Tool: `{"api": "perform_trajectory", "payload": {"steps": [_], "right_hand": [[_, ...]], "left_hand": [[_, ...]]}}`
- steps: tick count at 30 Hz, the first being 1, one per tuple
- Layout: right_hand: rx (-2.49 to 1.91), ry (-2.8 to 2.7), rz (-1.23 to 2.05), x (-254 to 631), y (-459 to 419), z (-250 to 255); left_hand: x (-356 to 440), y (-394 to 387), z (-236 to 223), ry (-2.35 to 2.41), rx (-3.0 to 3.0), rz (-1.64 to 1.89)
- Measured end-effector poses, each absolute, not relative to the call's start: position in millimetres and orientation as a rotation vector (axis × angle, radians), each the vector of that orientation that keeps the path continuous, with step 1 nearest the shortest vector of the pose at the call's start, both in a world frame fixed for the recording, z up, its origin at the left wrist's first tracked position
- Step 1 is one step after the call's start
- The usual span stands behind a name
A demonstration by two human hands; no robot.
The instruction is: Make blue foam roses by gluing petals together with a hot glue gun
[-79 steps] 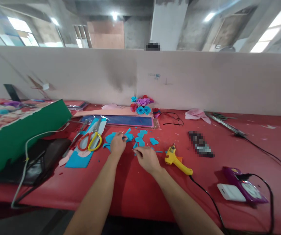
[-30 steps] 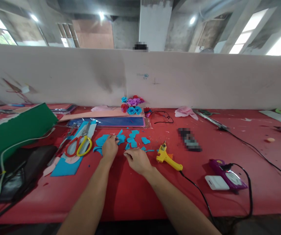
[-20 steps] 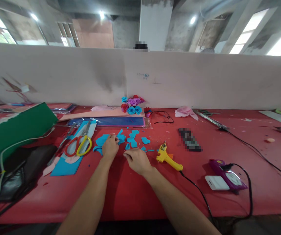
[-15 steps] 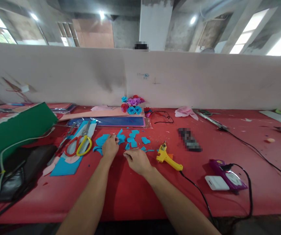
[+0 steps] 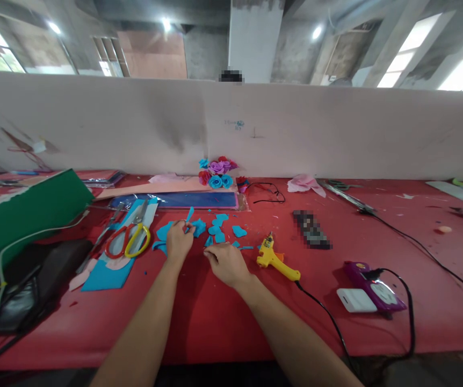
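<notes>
Head view: I read a pick-up step, left hand on a blue strip.
Strip pinched at left fingertips, end pointing away; loose blue pieces just beyond; right hand fingertips bunched, can't tell if gripping. Next move likely calls for a light, steady pinch.

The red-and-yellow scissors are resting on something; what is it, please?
Under the scissors, a blue sheet and a pink piece show; anything the scissors fully cover is hidden.
</notes>
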State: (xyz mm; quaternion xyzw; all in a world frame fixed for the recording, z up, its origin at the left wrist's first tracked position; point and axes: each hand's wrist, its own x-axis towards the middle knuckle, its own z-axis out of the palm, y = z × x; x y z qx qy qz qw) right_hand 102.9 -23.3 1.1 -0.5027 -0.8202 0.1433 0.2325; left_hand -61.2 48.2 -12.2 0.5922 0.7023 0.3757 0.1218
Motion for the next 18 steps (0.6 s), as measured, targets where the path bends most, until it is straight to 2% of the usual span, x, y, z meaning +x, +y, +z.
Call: {"api": "perform_trajectory", "payload": {"steps": [5, 9, 18], "right_hand": [[-1.421, -2.2, 0.405, 103, -23, 2], [-1.393, -2.051, 0.517, 103, -19, 1], [-1.253, -1.369, 1.045, 105, -1, -14]], "left_hand": [[-60, 49, -10, 1.633, 1.184, 1.386], [-55, 46, -9, 1.493, 1.075, 1.315], [-43, 31, 1, 1.173, 1.082, 1.137]]}}
